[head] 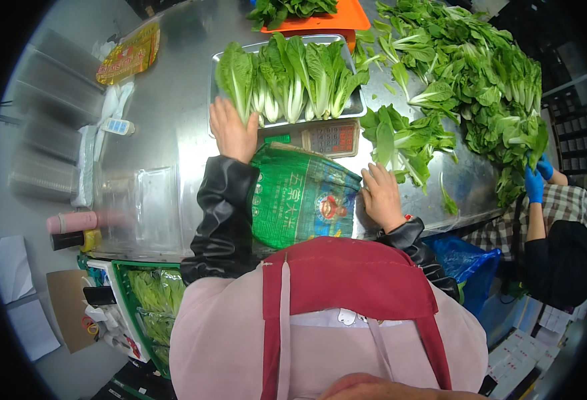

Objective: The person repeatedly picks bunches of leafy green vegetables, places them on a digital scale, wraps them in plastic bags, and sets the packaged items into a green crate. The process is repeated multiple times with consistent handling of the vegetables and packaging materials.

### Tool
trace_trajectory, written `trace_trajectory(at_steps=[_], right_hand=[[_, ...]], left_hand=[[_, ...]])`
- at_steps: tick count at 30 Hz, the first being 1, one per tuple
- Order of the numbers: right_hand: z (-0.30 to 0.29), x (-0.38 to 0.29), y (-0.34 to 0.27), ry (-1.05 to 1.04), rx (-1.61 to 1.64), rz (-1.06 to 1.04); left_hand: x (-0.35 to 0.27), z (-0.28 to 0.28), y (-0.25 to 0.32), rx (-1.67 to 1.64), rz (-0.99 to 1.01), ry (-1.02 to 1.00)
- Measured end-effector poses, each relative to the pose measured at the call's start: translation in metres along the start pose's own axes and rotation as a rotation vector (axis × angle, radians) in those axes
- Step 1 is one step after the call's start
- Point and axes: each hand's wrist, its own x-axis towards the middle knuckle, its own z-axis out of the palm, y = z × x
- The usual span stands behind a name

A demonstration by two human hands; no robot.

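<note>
My left hand (pixel 234 132) is at the near left corner of a metal tray (pixel 212 75). Its thumb and fingers close around the base of the leftmost head of leafy greens (pixel 235 72). More heads of pale-stemmed greens (pixel 293 80) lie side by side in the tray, leaves pointing away from me. Below the tray shows a scale's keypad (pixel 329 139) with a lit green display (pixel 277 139). My right hand (pixel 383 197), fingers spread and holding nothing, is beside a green woven rice sack (pixel 293 200). A small pile of greens (pixel 403 145) lies just beyond that hand.
A large heap of greens (pixel 493 85) covers the table's right side, where a co-worker's blue-gloved hands (pixel 534 185) hold some. At the back is an orange tray (pixel 341 17). Stacked clear containers (pixel 48 115) and a pink bottle (pixel 72 222) stand left. A green crate (pixel 123 295) holds bagged greens.
</note>
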Motion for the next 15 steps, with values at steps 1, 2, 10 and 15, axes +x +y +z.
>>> trace_trajectory(at_steps=[1, 2, 10, 15], right_hand=[[0.001, 0.003, 0.001, -0.034, -0.108, -0.030], [0.006, -0.003, 0.017, -0.088, -0.212, 0.027], [0.021, -0.034, 0.048, -0.051, -0.192, 0.143], [0.021, -0.039, 0.043, -0.030, -0.245, 0.080]], left_hand=[[-0.006, -0.003, 0.004, -0.137, 0.013, 0.110], [-0.016, -0.011, 0.008, -0.177, 0.010, 0.133], [-0.128, -0.106, -0.194, 0.458, -0.523, -0.106], [-0.181, -0.116, -0.243, 0.622, -0.508, -0.373]])
